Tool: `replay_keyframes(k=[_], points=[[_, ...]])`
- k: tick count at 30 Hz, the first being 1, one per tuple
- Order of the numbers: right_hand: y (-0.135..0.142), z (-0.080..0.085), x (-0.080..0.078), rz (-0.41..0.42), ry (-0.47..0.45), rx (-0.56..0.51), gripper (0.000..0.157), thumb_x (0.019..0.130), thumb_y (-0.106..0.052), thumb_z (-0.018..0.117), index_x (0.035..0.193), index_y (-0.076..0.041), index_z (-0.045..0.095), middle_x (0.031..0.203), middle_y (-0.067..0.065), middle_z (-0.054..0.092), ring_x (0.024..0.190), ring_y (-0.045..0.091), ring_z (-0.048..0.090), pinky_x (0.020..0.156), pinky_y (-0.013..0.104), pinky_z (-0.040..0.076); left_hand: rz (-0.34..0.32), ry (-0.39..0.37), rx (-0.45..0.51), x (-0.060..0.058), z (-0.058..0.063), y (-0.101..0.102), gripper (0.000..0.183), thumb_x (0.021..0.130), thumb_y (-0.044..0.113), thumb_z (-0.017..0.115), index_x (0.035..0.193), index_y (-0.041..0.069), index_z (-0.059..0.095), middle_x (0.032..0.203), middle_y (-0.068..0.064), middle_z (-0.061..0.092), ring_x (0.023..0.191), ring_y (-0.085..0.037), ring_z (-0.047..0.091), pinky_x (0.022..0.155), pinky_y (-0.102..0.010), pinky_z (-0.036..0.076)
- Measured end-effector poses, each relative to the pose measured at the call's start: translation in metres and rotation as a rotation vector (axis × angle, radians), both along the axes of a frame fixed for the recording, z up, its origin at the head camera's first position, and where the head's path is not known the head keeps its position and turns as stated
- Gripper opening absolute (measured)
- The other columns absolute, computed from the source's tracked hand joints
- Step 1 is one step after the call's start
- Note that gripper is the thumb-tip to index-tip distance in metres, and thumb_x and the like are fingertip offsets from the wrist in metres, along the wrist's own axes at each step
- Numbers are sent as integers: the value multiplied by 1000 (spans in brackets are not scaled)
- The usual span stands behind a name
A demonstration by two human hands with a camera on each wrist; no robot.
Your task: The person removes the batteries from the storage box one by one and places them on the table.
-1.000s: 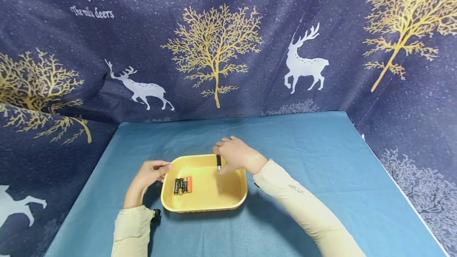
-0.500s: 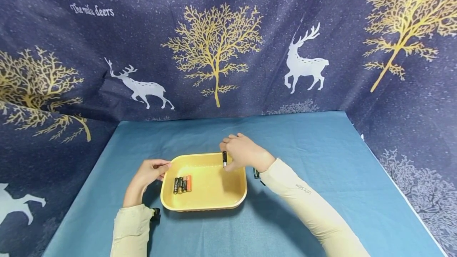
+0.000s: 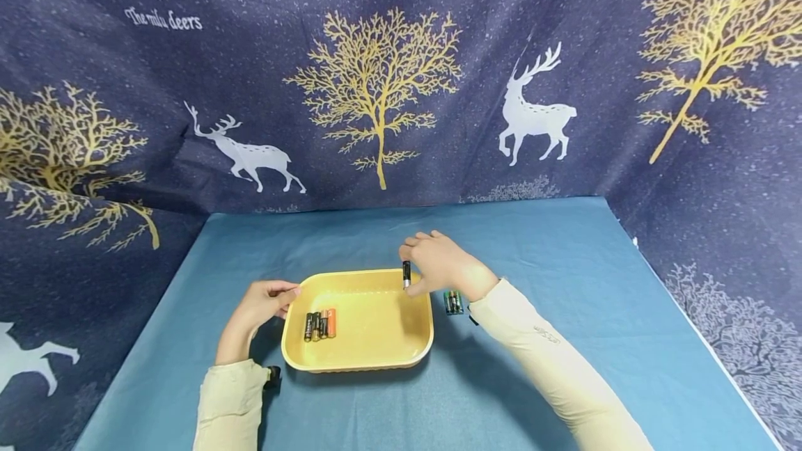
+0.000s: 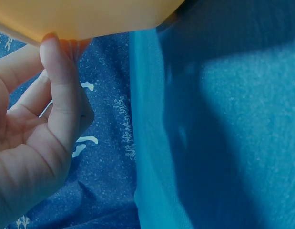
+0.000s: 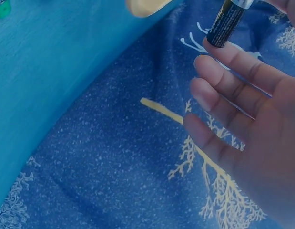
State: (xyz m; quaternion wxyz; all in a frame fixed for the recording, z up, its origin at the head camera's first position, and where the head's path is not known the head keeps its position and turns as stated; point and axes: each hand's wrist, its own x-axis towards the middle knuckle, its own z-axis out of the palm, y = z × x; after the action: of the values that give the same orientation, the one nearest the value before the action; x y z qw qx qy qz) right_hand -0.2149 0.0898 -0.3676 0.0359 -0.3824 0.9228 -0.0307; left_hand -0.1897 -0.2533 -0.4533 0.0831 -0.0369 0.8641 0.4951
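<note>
My left hand (image 3: pixel 262 305) pinches the left rim of a yellow plastic tray (image 3: pixel 374 326) between thumb and fingers; the left wrist view shows the thumb (image 4: pixel 59 76) on the tray's wall. Over the tray's right back corner, my right hand (image 3: pixel 443 264) holds a black battery (image 3: pixel 406 271) with a silver end, by its two ends between thumb and index finger. In the right wrist view, this battery (image 5: pixel 226 23) rests against the index fingertip, the other fingers spread. A row of several batteries (image 3: pixel 320 325), black ones and an orange one, lies side by side inside the tray at its left.
Right of the tray, a small green holder (image 3: pixel 454 302) with batteries in it lies on the blue cloth (image 3: pixel 564 312), partly beside the right wrist. A small black object (image 3: pixel 473 317) lies near the right sleeve. A dark patterned curtain (image 3: pixel 432 124) stands behind the table.
My right hand has moved right and slightly back with the battery, uncovering the green holder. The left hand and the tray stay in place.
</note>
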Motion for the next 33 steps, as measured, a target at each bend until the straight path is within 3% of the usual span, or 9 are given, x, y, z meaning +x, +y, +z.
replay_keyframes(k=[4, 21, 33], points=[[5, -1, 0, -9, 5, 5, 39, 78, -41, 72, 106, -15, 64, 104, -1, 60, 95, 19, 50, 85, 41, 43, 4, -4, -1, 0, 0, 0, 31, 93, 10, 63, 114, -13, 63, 80, -9, 68, 62, -15, 63, 59, -32, 57], [27, -4, 0, -66, -32, 1, 47, 78, -39, 76, 115, -12, 66, 111, 2, 62, 112, 28, 54, 101, 51, 40, 4, -12, -5, -1, 0, 0, 33, 94, 12, 62, 117, -12, 62, 83, -9, 69, 64, -16, 64, 61, -33, 58], [51, -12, 2, -86, 13, -13, 46, 73, -37, 80, 109, -12, 67, 107, 3, 63, 109, 29, 55, 98, 52, 42, 3, -11, 5, -1, 1, 0, 33, 94, 12, 63, 117, -13, 62, 84, -10, 69, 63, -16, 64, 60, -33, 58]])
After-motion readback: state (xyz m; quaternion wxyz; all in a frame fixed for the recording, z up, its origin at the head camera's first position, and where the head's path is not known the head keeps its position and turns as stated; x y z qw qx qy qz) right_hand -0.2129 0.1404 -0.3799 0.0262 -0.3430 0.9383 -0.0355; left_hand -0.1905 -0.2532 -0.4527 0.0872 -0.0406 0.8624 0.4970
